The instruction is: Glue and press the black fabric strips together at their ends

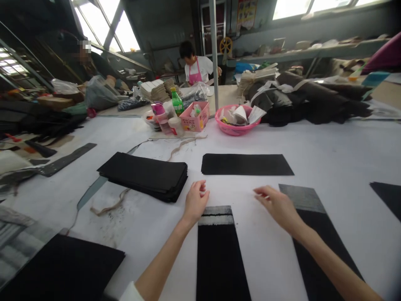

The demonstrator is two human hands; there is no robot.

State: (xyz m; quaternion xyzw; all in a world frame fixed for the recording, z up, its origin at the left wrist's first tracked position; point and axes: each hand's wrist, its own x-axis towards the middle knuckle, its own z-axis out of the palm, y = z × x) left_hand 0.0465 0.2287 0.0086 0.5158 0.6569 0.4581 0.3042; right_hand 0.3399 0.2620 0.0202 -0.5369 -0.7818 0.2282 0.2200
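Strip (219, 259) lies flat — left hand (196, 201), right hand (278, 207) flanking.

Both forearms stretched forward over the tabletop (266, 259); the left hand (194, 201) curled loosely, the right hand (278, 205) seemingly flat, fingers extended.

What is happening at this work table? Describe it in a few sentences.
A person works at a white table laid with black fabric strips. Their left hand sits loosely curled at the top of the centre strip; the right hand hovers open beside a grey-ended strip. A stack of black pieces lies to the left. Another person stands at the far end.
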